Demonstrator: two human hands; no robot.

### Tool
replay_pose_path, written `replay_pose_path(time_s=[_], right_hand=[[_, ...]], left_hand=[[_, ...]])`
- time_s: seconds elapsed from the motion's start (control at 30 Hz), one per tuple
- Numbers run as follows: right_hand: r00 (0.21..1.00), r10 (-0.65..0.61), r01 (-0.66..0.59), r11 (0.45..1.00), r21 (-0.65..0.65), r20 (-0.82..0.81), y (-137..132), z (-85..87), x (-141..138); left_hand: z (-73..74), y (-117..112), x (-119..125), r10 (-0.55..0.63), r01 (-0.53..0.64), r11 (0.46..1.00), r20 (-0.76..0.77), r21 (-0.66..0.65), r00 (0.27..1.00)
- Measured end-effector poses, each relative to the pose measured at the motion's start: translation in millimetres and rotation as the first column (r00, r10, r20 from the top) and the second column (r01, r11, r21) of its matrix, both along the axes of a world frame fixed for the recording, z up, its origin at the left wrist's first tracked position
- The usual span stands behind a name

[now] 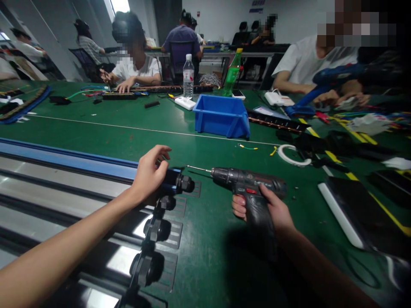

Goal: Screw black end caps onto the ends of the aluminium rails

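My right hand [269,209] is wrapped round the grip of a dark cordless screwdriver [250,184], whose thin bit [197,168] points left. My left hand [150,173] rests on the end of a long metal panel with a blue rail [64,160]; the fingers curl loosely over the end cap, the fingertips lifted. Several black cable glands [184,184] stick out of the panel's end, and the bit's tip is just right of the top one.
A blue plastic bin [221,115] stands behind on the green table [208,239]. Two bottles [188,77], a white tape ring [290,156], loose wires and black-and-white strips [340,214] lie to the right. Other people work along the far and right sides.
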State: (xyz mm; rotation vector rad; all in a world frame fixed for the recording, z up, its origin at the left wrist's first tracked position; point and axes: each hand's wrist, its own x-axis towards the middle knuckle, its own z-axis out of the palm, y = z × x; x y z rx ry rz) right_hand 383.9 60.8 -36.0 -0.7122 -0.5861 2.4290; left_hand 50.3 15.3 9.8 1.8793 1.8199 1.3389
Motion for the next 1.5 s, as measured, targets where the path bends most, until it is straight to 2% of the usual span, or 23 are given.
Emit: replay_pose_path(time_s=[0.1,0.17,0.27,0.33,0.4,0.57,0.67,1.0,1.27,1.5], right_hand=[[1.0,0.023,-0.023,1.0,0.001,0.005,0,-1.5,6],[0.999,0.034,-0.034,0.999,0.001,0.009,1,-2.0,9],[0.998,0.057,-0.057,0.998,-0.011,-0.008,1,-3.1,10],[0.997,0.073,-0.074,0.997,-0.019,-0.029,1,-4.0,11],[0.996,0.077,-0.078,0.997,-0.022,-0.039,1,-4.8,11],[0.997,0.07,-0.07,0.997,-0.012,-0.025,-1,-3.4,12],[0.999,0.052,-0.052,0.999,-0.013,0.005,-5,0.9,11],[0.993,0.05,-0.058,0.995,0.082,0.104,-9,9.5,11],[0.989,0.051,-0.059,0.997,0.057,0.142,-10,13.8,8],[0.983,0.084,-0.106,0.985,0.134,0.161,-7,14.8,6]], left_hand=[[10.1,-3,2,-0.011,0.002,0.999,-0.178,-0.053,0.984],[23.2,-9,6,-0.081,0.022,0.985,-0.343,-0.173,0.936],[42.3,-26,14,-0.221,-0.019,0.924,-0.572,-0.383,0.79],[46.7,-38,18,-0.248,-0.064,0.916,-0.686,-0.396,0.684],[41.8,-47,20,-0.246,-0.065,0.925,-0.723,-0.373,0.645],[14.3,-49,18,-0.241,-0.032,0.913,-0.601,-0.408,0.762],[6.6,-45,14,-0.257,-0.01,0.891,-0.523,-0.454,0.812],[5.6,-46,13,-0.27,-0.014,0.859,-0.475,-0.511,0.838],[7.5,-48,12,-0.282,0.008,0.856,-0.455,-0.516,0.845],[8.3,-48,14,-0.284,0.007,0.853,-0.452,-0.522,0.845]])
